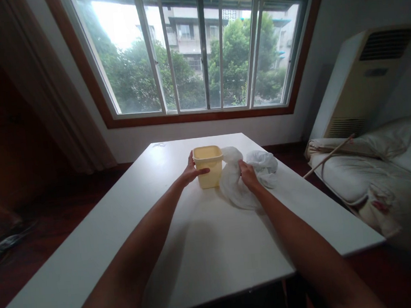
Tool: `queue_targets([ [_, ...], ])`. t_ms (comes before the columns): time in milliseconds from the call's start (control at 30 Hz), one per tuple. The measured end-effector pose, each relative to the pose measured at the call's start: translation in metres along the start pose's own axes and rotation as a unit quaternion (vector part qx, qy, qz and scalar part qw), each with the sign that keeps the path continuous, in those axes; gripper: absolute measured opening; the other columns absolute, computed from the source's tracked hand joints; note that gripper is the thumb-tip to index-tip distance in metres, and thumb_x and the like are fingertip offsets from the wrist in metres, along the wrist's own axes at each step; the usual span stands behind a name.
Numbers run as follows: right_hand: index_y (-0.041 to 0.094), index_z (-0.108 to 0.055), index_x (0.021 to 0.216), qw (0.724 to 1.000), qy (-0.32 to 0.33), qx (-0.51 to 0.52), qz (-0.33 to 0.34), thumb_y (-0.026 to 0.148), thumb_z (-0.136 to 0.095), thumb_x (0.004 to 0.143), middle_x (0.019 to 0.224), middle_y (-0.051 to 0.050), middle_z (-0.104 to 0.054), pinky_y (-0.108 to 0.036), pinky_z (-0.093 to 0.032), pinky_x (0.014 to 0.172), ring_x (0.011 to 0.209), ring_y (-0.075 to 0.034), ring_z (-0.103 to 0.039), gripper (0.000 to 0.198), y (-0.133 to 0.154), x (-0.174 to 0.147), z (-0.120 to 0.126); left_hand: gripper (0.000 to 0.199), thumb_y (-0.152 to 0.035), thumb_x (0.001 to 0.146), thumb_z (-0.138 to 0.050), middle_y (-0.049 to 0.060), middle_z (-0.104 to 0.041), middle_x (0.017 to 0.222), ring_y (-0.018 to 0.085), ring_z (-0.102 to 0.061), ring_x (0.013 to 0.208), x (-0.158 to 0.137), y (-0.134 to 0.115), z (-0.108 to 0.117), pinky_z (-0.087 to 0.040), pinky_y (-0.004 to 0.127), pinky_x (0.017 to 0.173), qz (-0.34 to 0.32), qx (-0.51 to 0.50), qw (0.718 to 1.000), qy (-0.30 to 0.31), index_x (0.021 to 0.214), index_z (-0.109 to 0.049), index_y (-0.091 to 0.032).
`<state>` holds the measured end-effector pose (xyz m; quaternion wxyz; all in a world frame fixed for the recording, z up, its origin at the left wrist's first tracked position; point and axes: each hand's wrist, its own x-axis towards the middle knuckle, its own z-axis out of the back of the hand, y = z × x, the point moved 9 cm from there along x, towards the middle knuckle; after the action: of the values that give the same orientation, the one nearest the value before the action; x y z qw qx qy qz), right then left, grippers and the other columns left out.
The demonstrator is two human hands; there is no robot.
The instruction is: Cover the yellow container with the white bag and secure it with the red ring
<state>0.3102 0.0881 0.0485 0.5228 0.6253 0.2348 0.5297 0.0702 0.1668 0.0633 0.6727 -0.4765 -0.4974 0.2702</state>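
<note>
A small yellow plastic bin point(210, 175) with a pale rim stands upright on the white table point(183, 223). My left hand point(191, 171) grips its left side, the thumb across the front and the fingers behind the wall. Right beside the bin, my right hand point(246, 170) is closed on a thin, translucent white plastic bag point(235, 189). That bag bulges out around the hand and reaches the bin's right side. A second bunch of crumpled white plastic point(264, 163) lies just right of my right hand; whether it joins the held bag I cannot tell.
A small flat item point(159, 144) lies at the table's far left corner. To the right are a covered sofa point(400, 156) with a stick point(330, 156) on it and a standing air conditioner point(364, 78). A window point(197, 54) is beyond the table.
</note>
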Motion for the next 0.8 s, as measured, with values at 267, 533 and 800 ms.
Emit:
queue_targets([
  [267,0.019,-0.048,0.06,0.999,0.032,-0.03,0.021,0.066,-0.046,0.083,0.057,0.003,-0.045,-0.027,-0.03,0.056,0.059,-0.012,-0.038,0.052,0.023,-0.011,-0.009,0.14,-0.047,0.051,-0.089,0.019,-0.04,0.145,0.037,-0.049,0.127,-0.026,-0.025,0.002,-0.042,0.056,0.104,-0.023,0.141,0.989,-0.025,0.155,0.001,-0.026],
  [533,0.016,-0.064,0.091,0.992,-0.026,-0.026,0.117,0.049,-0.054,0.085,0.078,-0.001,-0.063,-0.025,-0.041,0.062,0.067,-0.014,-0.052,0.036,0.071,-0.034,-0.001,0.136,-0.054,0.057,-0.084,0.022,-0.025,0.155,0.045,-0.027,0.141,-0.098,-0.076,0.003,-0.024,0.058,0.115,-0.24,0.505,0.828,-0.037,0.156,0.002,-0.02],
  [800,0.021,-0.073,0.084,0.974,0.111,-0.035,0.195,0.028,-0.055,0.08,0.091,-0.005,-0.072,-0.034,-0.048,0.087,0.087,-0.021,-0.063,0.019,0.112,-0.081,-0.063,0.11,-0.037,0.068,-0.074,0.021,-0.024,0.156,0.042,-0.023,0.144,-0.126,-0.083,-0.045,-0.019,0.06,0.116,-0.299,0.557,0.773,0.061,0.156,-0.009,-0.02],
])
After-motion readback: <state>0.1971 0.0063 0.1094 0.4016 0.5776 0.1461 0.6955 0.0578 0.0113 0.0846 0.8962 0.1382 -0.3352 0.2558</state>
